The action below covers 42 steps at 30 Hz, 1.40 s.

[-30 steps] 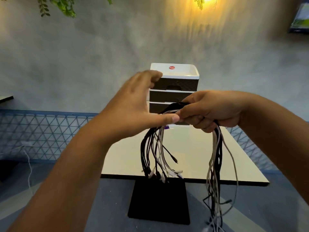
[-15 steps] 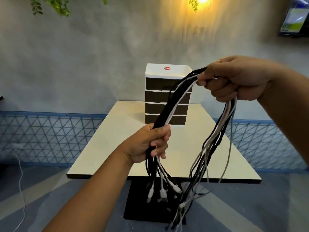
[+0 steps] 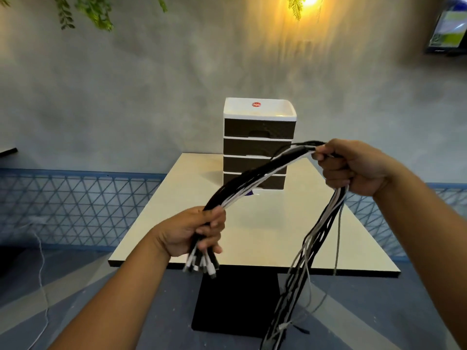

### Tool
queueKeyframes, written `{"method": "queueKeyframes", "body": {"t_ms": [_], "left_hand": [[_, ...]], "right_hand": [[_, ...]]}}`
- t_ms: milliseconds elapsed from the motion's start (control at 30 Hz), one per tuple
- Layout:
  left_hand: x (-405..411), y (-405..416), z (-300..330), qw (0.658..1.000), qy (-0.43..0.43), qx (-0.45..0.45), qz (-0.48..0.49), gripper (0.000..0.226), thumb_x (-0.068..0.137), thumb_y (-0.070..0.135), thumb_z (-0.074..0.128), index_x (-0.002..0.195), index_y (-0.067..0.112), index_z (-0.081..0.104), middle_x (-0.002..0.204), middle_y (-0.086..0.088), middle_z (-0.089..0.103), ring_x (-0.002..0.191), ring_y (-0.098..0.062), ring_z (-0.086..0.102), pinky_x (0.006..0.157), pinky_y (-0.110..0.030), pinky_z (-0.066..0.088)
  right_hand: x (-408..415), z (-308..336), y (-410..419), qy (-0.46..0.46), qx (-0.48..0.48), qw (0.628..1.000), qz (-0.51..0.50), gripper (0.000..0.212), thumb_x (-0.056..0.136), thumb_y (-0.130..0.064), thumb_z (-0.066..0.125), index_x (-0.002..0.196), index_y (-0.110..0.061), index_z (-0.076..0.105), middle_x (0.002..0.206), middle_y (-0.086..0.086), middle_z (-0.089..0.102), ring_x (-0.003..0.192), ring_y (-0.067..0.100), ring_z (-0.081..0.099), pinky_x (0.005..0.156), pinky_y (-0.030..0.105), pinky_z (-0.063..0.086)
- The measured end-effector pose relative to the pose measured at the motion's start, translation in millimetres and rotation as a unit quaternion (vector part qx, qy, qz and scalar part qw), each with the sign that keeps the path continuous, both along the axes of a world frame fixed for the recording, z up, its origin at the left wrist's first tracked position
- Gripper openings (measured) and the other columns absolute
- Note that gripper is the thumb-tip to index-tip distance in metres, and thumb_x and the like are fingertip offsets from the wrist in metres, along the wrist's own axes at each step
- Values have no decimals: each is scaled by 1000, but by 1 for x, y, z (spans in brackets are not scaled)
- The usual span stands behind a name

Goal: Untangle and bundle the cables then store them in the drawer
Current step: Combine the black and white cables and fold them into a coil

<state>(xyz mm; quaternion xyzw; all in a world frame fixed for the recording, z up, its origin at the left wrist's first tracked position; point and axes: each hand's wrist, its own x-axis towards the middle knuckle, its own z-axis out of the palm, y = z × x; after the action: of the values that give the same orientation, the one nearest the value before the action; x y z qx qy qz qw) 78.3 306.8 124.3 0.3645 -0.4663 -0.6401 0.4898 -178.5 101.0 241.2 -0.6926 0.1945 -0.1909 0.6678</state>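
Head view looked down on two bare forearms reaching out over a pale square table (image 3: pixel 265 238) on a black pedestal. The left hand (image 3: pixel 194 232), low and near the table's front edge, was curled tightly round one end of a bundle of black and white cables (image 3: pixel 255 181); their plug ends stuck out in a short fan just below the fist. From that fist the cables rose in a shallow arch up and to the right, passing in front of the drawers (image 3: pixel 259 145), to the right hand (image 3: pixel 353 168), which was held higher and also gripped the bundle with its fingers wrapped round it. Below the right hand the rest of the cables hung loose in a long tail, dropping past the table's front edge towards the grey floor, where the strands spread and tangled slightly. The cables were held in the air above the table, touching neither it nor the drawers.

The drawers were a small white unit with four dark fronts, all closed, standing at the far side of the table with a red sticker on its top. Behind it was a grey wall with a warm lamp (image 3: pixel 309 0) at the top, green leaves (image 3: pixel 96 11) hanging at upper left, and a screen (image 3: pixel 447 29) at upper right. A blue mesh fence (image 3: pixel 75 205) ran along the wall's base
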Motion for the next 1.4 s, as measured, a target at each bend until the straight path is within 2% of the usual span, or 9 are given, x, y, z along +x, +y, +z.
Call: {"method": "queueKeyframes", "body": {"t_ms": [133,300,433,667,833,967,1100,1200,1400], "left_hand": [[10,13,40,994,99,-1,-55,31,98,36,56,78,13,53,54,8,27,36,-2,31,47,-19,44],[-4,19,92,977,195,-8,-81,34,105,34,39,85,10,53,57,7,32,43,-4,32,52,-21,41],[-13,14,123,970,234,25,-67,36,105,35,36,84,10,50,56,7,32,43,-5,33,54,-22,43],[-15,-3,143,939,339,36,-51,37,103,30,38,80,4,50,55,3,35,44,-10,36,57,-29,46],[-3,-18,126,908,410,-40,78,30,98,22,48,75,3,51,47,-6,43,36,-20,46,50,-32,53],[11,-25,110,867,439,-89,216,30,100,20,49,72,10,45,47,1,38,36,-12,43,47,-25,51],[5,-31,92,867,292,-124,383,34,102,31,46,72,15,46,52,6,36,40,-6,36,51,-22,47],[-4,-30,80,869,90,-121,471,29,100,36,48,80,15,48,57,7,40,48,-7,40,61,-24,49],[-26,-20,70,839,-299,-97,444,29,99,46,45,90,19,51,66,6,50,57,-4,53,80,-37,54]], "right_hand": [[-13,-51,-14,-39,48,996,61,39,61,-38,87,65,-19,53,50,-11,23,37,3,18,38,17,20],[-9,-104,3,-53,76,989,116,46,66,-27,89,67,-17,44,52,-3,28,40,8,24,42,22,18],[7,-145,36,-28,33,993,113,32,71,-30,82,60,-16,55,47,7,42,39,17,43,45,24,39],[17,-190,72,17,-7,999,40,30,82,-37,65,61,-20,52,54,10,48,77,38,68,99,43,47],[21,-221,85,62,3,997,48,23,92,-23,63,80,-7,52,66,13,60,82,38,67,81,32,52],[19,-237,97,140,-52,989,26,54,86,-53,60,108,-4,52,84,19,62,84,27,67,78,28,51],[22,-209,113,215,-253,943,28,78,72,-89,35,111,-25,55,103,10,64,96,25,61,83,37,49],[24,-159,129,287,-380,875,87,35,96,-60,37,87,-27,42,87,3,56,80,22,54,73,41,43],[26,-58,154,310,-570,749,132,28,100,-48,37,94,-21,45,92,6,60,84,27,55,71,38,45]]}}
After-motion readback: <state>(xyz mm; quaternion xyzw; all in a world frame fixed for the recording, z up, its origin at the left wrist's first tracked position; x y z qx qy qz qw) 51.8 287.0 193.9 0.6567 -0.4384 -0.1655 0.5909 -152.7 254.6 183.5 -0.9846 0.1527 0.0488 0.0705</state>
